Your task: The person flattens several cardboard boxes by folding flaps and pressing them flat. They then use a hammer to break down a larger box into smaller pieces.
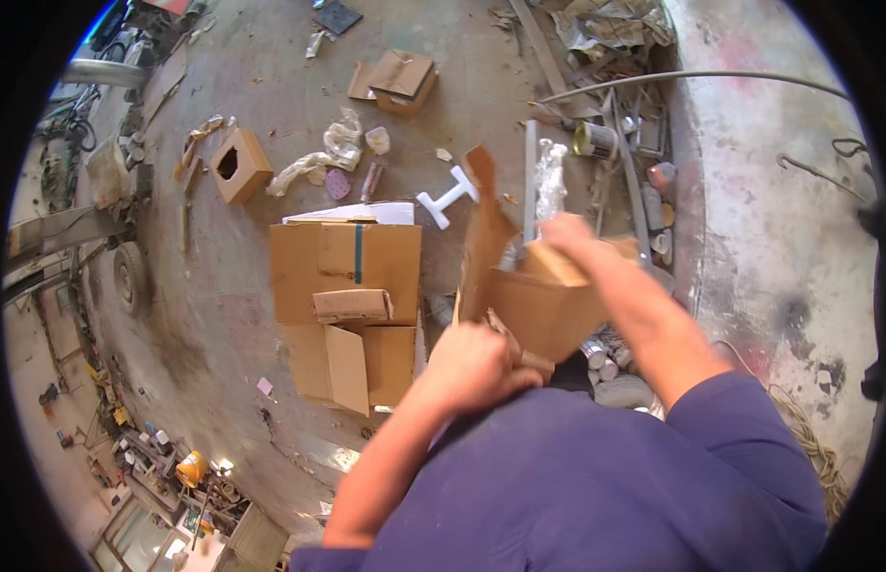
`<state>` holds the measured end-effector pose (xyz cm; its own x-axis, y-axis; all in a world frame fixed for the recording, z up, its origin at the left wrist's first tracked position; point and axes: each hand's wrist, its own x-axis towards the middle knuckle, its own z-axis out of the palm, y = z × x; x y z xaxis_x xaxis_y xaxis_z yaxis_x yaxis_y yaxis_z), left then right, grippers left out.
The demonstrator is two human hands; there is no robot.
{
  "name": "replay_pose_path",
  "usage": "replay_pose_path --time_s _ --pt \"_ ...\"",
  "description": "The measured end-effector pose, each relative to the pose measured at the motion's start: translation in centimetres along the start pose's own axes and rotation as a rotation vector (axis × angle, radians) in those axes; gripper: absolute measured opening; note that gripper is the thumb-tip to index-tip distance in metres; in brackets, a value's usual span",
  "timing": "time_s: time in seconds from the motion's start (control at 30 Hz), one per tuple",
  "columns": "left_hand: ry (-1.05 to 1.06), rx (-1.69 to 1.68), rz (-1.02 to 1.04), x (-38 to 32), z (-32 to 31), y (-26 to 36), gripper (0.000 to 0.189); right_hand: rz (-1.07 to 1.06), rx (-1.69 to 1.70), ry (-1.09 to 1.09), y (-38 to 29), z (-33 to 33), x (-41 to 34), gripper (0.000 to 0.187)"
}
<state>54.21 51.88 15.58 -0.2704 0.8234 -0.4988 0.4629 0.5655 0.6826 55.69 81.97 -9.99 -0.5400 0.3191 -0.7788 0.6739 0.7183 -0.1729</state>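
Observation:
An opened brown cardboard box (547,314) is tilted close in front of my body. My left hand (479,365) is closed around cardboard at its near left edge. At the far side, my right hand (568,232) is curled over a lighter flap (557,264); its fingertips are hidden and slightly blurred. A long cardboard panel (479,229) stands up along the box's left side. Just beyond the right hand lies crumpled clear plastic wrap (551,171), beside a grey metal bar (530,171).
Flattened cardboard (386,257) lies to the left, with a small flattened carton (352,305) on top. A white T-shaped piece (449,197), a cardboard box with a hole (240,166) and another box (404,80) are farther off. An open tin (594,139) lies among scrap by the right wall.

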Motion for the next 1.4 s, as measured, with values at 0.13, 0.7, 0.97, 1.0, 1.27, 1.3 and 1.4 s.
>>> replay_pose_path --time_s 0.13,0.7,0.97,1.0,1.27,1.3,1.4 --pt "0.426 -0.106 0.131 -4.5 1.7 -3.5 0.045 0.116 0.118 0.125 11.4 0.3 3.5 0.077" --pt "1.203 -0.973 -0.727 -17.8 2.5 -26.7 0.047 -0.059 1.400 0.633 3.4 -13.8 -0.1 0.076" --pt "1.562 -1.524 -1.205 -35.6 27.1 -28.6 0.052 0.152 1.794 0.862 17.0 -9.1 1.5 0.074" --pt "1.597 -1.671 -1.246 -36.5 28.2 -27.7 0.060 0.288 1.726 0.914 16.7 -9.7 0.3 0.079" --pt "2.065 -2.068 -1.301 -44.2 41.2 -26.0 0.082 0.057 1.389 0.465 0.5 -4.9 7.1 0.096" --pt "2.090 -2.065 -1.285 -44.7 40.6 -27.3 0.083 -0.049 1.465 0.374 -1.5 -3.6 7.3 0.094" --pt "2.114 -2.049 -1.076 -46.4 38.6 -27.4 0.075 -0.090 1.299 0.249 -13.1 -0.3 4.4 0.091"
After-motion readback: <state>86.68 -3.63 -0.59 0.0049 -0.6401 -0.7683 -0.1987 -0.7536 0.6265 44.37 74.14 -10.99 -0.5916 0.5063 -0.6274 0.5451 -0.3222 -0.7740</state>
